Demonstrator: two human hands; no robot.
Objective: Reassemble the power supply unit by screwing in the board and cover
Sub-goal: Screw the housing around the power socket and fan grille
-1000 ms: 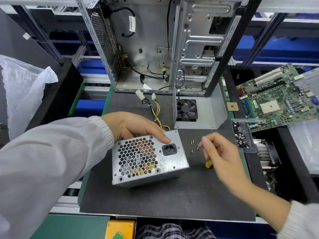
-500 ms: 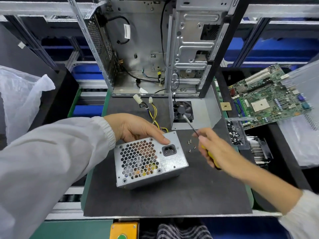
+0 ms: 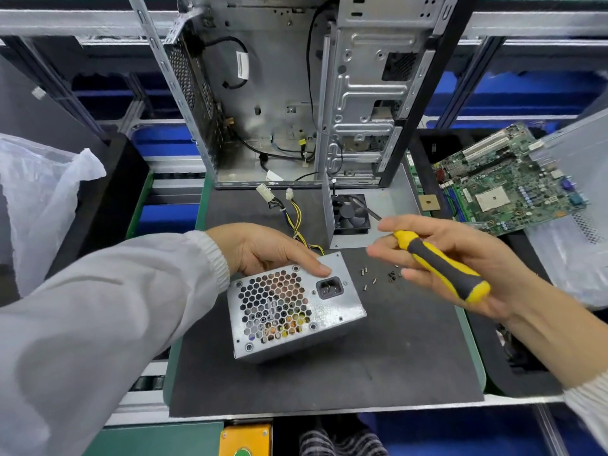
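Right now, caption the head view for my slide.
Left hand steadies power supply unit; right hand holds yellow-handled screwdriver above loose screws.

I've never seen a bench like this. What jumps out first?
The metal power supply box with its honeycomb grille sits mid-mat, the left hand resting on its top edge. To its right, the right hand holds a yellow-and-grey screwdriver above a scatter of small screws. Behind stands an open, gutted computer case, with a green motherboard off to the right.
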